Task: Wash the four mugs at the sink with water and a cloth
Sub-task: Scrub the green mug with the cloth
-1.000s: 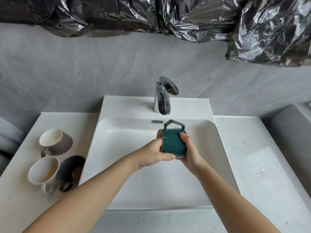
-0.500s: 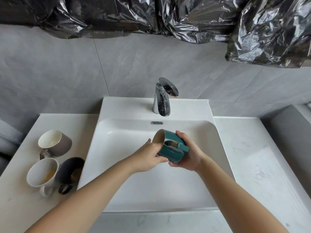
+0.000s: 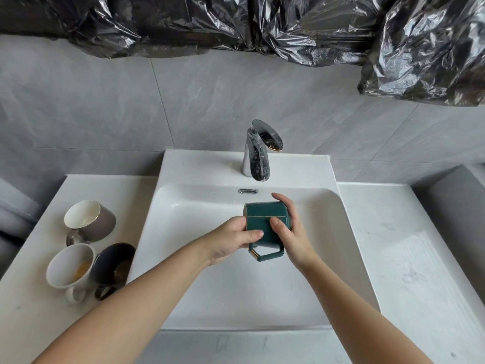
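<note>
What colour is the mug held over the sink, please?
Dark green mug, thin gold trim; head view.

Along the top of your view, crumpled black plastic sheeting (image 3: 183,24) hangs in glossy folds, and a bulkier bunch of it sags lower at your upper right. Below it you have a wall (image 3: 105,106) of large grey tiles with thin pale joints. A white, faintly veined counter (image 3: 388,232) runs out to your left and right, and its right side carries a ribbed patch (image 3: 430,285). A grey ledge (image 3: 451,206) borders the counter at your far right.
</note>
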Demonstrator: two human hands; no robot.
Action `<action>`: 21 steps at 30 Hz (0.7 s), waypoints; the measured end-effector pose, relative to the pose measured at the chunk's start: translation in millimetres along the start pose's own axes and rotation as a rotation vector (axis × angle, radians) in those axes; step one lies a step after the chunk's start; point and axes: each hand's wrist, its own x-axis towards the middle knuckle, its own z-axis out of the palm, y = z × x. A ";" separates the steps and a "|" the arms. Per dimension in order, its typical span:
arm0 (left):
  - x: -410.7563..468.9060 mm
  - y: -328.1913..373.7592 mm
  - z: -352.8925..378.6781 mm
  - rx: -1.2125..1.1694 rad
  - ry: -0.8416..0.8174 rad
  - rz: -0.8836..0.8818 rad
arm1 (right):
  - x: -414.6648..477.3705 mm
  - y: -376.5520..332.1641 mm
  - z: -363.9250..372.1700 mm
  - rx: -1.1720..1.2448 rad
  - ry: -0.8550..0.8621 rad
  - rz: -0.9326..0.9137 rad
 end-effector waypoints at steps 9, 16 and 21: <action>-2.7 2.9 -4.8 0.846 0.067 0.080 | 5.5 -9.6 -5.4 0.595 -0.178 0.620; -5.4 7.5 3.3 0.624 -0.024 0.002 | 2.3 -0.7 3.2 0.472 -0.118 0.446; -11.6 4.5 1.2 0.106 -0.042 -0.007 | -6.3 1.7 -2.1 0.229 -0.103 0.144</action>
